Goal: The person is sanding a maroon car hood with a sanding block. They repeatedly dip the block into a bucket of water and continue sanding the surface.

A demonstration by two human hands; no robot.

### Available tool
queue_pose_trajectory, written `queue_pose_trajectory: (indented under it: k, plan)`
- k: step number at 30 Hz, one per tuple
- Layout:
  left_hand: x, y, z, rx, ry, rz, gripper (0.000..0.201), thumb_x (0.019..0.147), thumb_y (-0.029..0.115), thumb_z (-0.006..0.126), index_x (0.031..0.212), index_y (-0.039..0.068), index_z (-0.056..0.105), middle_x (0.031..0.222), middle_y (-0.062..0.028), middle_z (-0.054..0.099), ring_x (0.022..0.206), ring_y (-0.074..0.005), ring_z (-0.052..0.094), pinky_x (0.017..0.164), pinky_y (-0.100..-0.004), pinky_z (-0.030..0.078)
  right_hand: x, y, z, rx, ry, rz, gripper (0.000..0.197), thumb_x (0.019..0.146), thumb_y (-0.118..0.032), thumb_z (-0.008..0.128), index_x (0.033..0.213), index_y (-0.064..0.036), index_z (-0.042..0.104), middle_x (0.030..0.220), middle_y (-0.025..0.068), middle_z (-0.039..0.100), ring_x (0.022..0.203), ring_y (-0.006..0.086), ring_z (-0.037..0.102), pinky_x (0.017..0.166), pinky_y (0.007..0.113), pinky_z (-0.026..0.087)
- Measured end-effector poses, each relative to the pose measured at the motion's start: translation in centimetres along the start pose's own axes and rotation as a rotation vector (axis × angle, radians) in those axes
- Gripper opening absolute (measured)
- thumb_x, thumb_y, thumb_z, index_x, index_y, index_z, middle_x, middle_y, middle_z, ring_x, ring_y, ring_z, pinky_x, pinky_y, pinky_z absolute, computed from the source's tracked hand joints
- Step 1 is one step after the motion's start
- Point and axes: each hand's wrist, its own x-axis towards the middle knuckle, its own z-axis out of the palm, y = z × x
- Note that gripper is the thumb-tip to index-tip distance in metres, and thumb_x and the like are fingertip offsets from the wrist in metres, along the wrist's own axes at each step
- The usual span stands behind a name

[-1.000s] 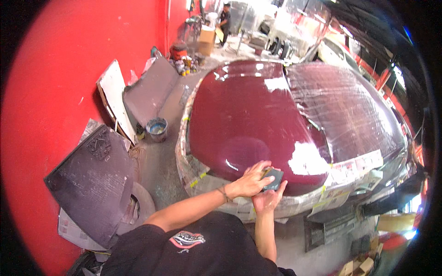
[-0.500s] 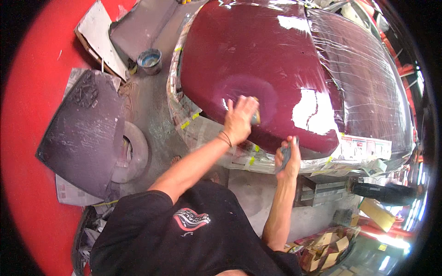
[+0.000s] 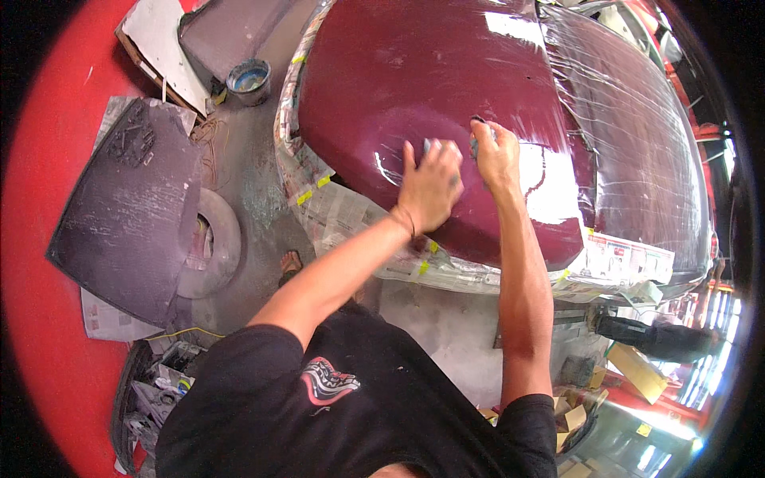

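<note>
A glossy maroon car hood [image 3: 398, 72] lies in front of me, wet-looking, with bright reflections. My left hand [image 3: 432, 185] presses down on it near the front edge, fingers curled over a small pad [image 3: 429, 146]; only a bluish edge shows, and motion blurs it. To the right, above the hood, my right hand [image 3: 498, 159] is closed round a grey-blue cloth or sponge [image 3: 476, 147], most of it hidden in the fist. A paler hazy patch [image 3: 390, 131] surrounds the left hand's working spot.
Taped newspaper [image 3: 351, 211] borders the hood; plastic film [image 3: 637, 143] covers the windshield side. On the left stand a bucket [image 3: 249, 81], a dark panel [image 3: 127, 215] and a tire [image 3: 215, 251]. Cardboard boxes [image 3: 570, 418] lie at lower right.
My right hand has moved up and forward from the hood's near edge to over its surface, still gripping the cloth. The left hand has shifted slightly right. The view has moved a little.
</note>
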Motion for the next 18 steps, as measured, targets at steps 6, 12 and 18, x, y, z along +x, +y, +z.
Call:
queue_pose_trajectory:
  k: [6, 12, 18]
  plan:
    - [-3.2, 2.9, 0.7, -0.049, -0.216, 0.3, 0.07, 0.112, 0.053, 0.05, 0.172, 0.018, 0.039, 0.181, -0.0067, 0.032, 0.17, -0.0295, 0.024, 0.128, -0.0817, 0.006, -1.7, 11.0, -8.6, -0.476, 0.098, -0.012, 0.039, 0.101, -0.041, 0.071, 0.114, -0.0049, 0.075, 0.095, 0.0235, 0.079, 0.09, 0.0441, 0.077, 0.083, 0.055, 0.057]
    - [10.0, -7.8, 1.3, 0.083, -0.177, -0.227, 0.077, 0.113, 0.062, 0.039, 0.174, 0.015, 0.032, 0.185, -0.0066, 0.024, 0.17, -0.0328, 0.021, 0.125, -0.0862, 0.011, -7.4, 19.5, -13.7, -0.567, 0.219, -0.291, 0.031, 0.097, -0.018, 0.075, 0.126, -0.0098, 0.068, 0.127, 0.0179, 0.071, 0.124, 0.0401, 0.065, 0.106, 0.052, 0.05]
    - [6.4, 4.8, 2.8, 0.124, -0.16, -0.045, 0.066, 0.111, 0.038, 0.046, 0.17, 0.009, 0.038, 0.177, -0.0149, 0.034, 0.163, -0.0391, 0.032, 0.119, -0.0885, 0.022, -8.0, 20.3, -12.0, -0.542, 0.39, -0.32, 0.041, 0.095, -0.017, 0.075, 0.133, -0.0097, 0.064, 0.149, 0.0175, 0.064, 0.145, 0.0401, 0.055, 0.122, 0.054, 0.042]
